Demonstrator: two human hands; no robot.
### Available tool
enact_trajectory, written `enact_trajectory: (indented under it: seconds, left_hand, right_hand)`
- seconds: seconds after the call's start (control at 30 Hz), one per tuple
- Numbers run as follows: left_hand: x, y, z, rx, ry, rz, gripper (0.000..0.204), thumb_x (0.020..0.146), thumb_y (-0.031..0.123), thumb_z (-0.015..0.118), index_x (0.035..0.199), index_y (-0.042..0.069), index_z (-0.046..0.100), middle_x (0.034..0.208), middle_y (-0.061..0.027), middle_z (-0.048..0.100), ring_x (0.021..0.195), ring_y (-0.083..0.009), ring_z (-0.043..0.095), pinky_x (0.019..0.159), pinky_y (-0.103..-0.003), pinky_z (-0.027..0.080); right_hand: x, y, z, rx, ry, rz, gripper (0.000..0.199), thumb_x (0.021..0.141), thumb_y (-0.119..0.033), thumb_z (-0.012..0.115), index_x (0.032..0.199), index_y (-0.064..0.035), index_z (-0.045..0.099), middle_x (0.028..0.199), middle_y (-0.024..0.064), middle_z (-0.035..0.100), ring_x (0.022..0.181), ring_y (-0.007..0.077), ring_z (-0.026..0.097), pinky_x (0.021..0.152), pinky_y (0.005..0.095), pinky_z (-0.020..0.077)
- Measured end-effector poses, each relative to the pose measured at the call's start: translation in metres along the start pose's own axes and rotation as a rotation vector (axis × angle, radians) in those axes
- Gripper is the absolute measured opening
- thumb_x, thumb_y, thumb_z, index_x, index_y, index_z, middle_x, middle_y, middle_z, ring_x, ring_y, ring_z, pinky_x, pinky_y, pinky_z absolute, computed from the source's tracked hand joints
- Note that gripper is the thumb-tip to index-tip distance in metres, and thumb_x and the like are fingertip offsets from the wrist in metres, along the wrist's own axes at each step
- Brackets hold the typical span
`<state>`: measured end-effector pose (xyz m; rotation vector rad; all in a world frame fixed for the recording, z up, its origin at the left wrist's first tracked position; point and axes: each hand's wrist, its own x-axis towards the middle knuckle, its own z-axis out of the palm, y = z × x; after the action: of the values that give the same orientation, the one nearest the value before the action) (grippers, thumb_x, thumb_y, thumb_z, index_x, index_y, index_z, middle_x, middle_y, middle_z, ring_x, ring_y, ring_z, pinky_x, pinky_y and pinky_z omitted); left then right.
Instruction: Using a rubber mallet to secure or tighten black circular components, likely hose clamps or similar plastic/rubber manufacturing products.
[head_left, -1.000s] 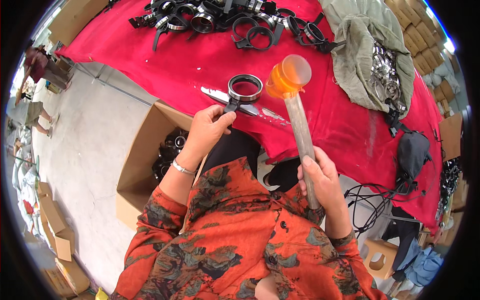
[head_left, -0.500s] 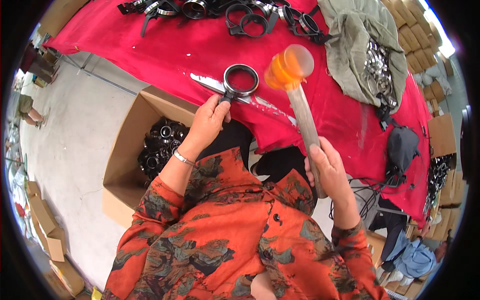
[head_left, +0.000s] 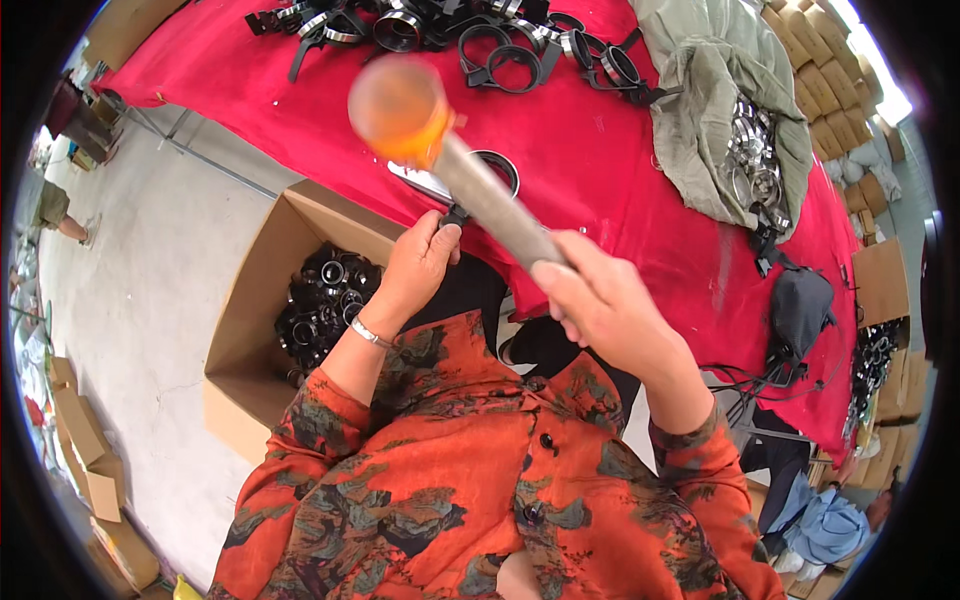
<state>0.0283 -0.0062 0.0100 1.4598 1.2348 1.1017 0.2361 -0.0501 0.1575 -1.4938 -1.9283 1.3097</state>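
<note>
My left hand point(head_left: 420, 268) is closed on the short black stem of a metal-lined ring clamp point(head_left: 516, 177), holding it at the near edge of the red-covered table. My right hand point(head_left: 612, 300) grips the wooden handle of a mallet point(head_left: 494, 205). Its orange head, blurred by motion, is raised over the table, up and left of the ring. The mallet crosses in front of the ring and hides most of it, along with part of a whitish bare strip point(head_left: 415, 180) on the table.
Several black and silver ring clamps point(head_left: 515, 70) lie along the table's far side. A green sack point(head_left: 690, 140) of shiny metal rings sits at the far right, near a black pouch point(head_left: 802, 310). An open cardboard box point(head_left: 245, 290) of black parts stands left of my legs.
My right hand has swung the mallet left and inward, so its head moved from right of the ring to above and left of it. My left hand keeps its hold on the ring clamp.
</note>
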Motion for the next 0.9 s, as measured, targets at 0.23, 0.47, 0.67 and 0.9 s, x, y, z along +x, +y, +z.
enact_trajectory:
  seconds: [0.23,0.47,0.67,0.9]
  left_hand:
    - [-0.001,0.006,-0.004,0.038,-0.067,0.079,0.028,0.099,0.029,0.046,0.084,0.005,0.05,0.07,-0.002,0.056,0.056,-0.0087,0.049,0.052,-0.024,0.041]
    - [-0.008,-0.005,-0.007,0.056,-0.046,0.05,0.03,0.099,0.031,0.046,0.083,0.005,0.049,0.07,-0.0021,0.057,0.057,-0.009,0.05,0.053,-0.024,0.042]
    - [0.004,0.0,-0.006,0.028,-0.097,0.079,0.028,0.099,0.029,0.046,0.085,0.005,0.049,0.07,-0.0023,0.056,0.058,-0.0088,0.05,0.053,-0.024,0.041]
    - [-0.004,-0.005,-0.008,0.017,-0.11,0.061,0.028,0.1,0.029,0.045,0.087,0.005,0.049,0.073,-0.0023,0.056,0.06,-0.0081,0.05,0.054,-0.022,0.041]
  right_hand:
    - [0.022,0.033,-0.012,-0.106,0.189,0.21,0.034,0.097,-0.036,0.048,0.096,-0.0019,0.05,0.066,0.0057,0.054,0.051,0.01,0.051,0.046,0.0269,0.0408]
    - [-0.011,-0.002,-0.043,0.263,0.288,0.136,0.031,0.097,-0.036,0.046,0.094,-0.0064,0.052,0.065,0.0008,0.049,0.049,0.0074,0.047,0.042,0.0229,0.0376]
    - [-0.005,0.035,-0.03,0.436,0.151,0.422,0.037,0.097,-0.043,0.044,0.102,-0.0061,0.049,0.066,0.003,0.05,0.048,0.0112,0.048,0.04,0.0256,0.0408]
    - [-0.028,0.022,-0.022,0.502,0.307,0.094,0.04,0.097,-0.045,0.045,0.102,-0.0057,0.049,0.068,0.0017,0.05,0.047,0.0082,0.046,0.042,0.0223,0.0391]
